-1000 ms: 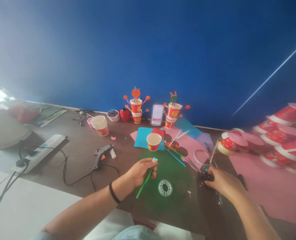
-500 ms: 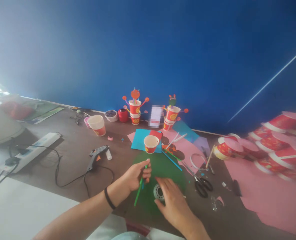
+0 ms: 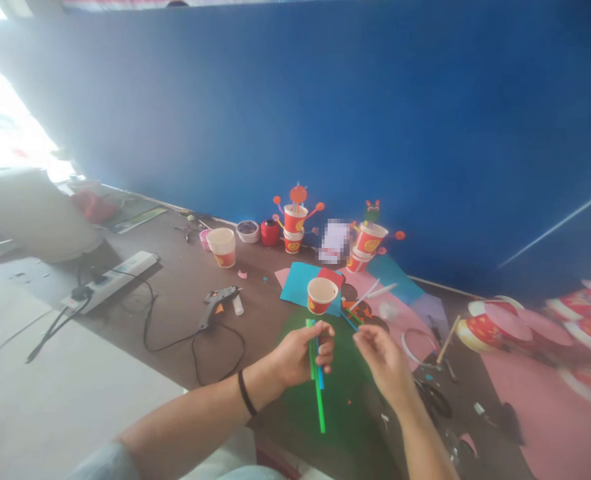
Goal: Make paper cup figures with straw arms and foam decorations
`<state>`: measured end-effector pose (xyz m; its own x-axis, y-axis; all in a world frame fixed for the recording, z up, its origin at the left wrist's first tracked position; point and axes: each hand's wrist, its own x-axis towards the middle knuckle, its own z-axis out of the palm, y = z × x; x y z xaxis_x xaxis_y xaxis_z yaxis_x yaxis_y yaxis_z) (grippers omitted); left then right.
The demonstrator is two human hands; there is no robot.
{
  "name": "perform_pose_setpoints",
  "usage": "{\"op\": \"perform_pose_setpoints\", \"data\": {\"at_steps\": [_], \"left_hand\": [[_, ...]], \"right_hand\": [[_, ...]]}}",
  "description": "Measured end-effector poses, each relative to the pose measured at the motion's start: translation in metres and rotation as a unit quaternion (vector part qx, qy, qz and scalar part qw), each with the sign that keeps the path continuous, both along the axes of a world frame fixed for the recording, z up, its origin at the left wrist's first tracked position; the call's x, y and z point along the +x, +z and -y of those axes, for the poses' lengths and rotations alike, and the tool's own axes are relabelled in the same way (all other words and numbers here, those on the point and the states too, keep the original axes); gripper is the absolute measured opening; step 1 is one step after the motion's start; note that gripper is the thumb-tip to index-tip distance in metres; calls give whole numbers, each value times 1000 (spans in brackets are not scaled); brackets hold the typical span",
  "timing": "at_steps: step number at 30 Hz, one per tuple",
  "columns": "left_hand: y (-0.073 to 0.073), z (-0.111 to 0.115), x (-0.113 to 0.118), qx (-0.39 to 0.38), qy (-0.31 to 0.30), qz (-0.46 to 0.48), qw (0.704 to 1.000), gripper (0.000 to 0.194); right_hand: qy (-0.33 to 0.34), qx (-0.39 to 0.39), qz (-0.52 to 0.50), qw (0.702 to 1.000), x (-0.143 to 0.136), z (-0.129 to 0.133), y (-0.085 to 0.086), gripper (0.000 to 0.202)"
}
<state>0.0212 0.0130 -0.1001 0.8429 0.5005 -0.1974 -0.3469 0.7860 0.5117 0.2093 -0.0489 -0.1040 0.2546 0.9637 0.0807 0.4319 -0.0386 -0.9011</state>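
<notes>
My left hand (image 3: 308,353) is closed around several thin straws, green ones (image 3: 320,403) and a blue one (image 3: 320,377), whose lower ends hang below the fist. Just beyond it stands a small red-and-white paper cup (image 3: 321,297), upright at the edge of a blue paper sheet (image 3: 298,283). My right hand (image 3: 382,357) is to the right, its thumb and fingertips together at a blue straw (image 3: 349,321) lying among the paper scraps; the fingers hide its near end. Under both hands spreads a green sheet (image 3: 342,393).
A glue gun (image 3: 215,305) with a looping cord and a power strip (image 3: 120,283) lie left. Larger paper cups (image 3: 222,248) and two decorated cup figures (image 3: 295,220) stand behind. Scissors (image 3: 434,398) lie right, partly covered by my arm, near pink paper (image 3: 535,393) and red cups (image 3: 495,323).
My right hand has gone from the tape roll on the green sheet up to the blue straw. The roll has left that spot. My left hand still grips the straws; the view has swung left.
</notes>
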Motion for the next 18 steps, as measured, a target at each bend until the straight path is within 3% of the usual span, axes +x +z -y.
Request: {"op": "perform_pose_setpoints", "data": {"at_steps": [3, 6, 10, 13, 18], "left_hand": [[4, -2, 7, 73, 85, -11, 994, 27], [8, -3, 9, 152, 131, -35, 979, 30], [9, -1, 7, 199, 86, -42, 975, 33], [6, -3, 5, 153, 36, -11, 988, 45], [0, -11, 7, 54, 34, 8, 998, 64]], "right_hand": [[155, -89, -181, 967, -33, 8, 3, 34], [231, -129, -256, 930, -50, 13, 4, 34], [210, -130, -286, 926, -63, 16, 1, 34], [171, -119, -291, 934, -67, 20, -5, 35], [131, -127, -242, 953, -65, 24, -15, 37]]}}
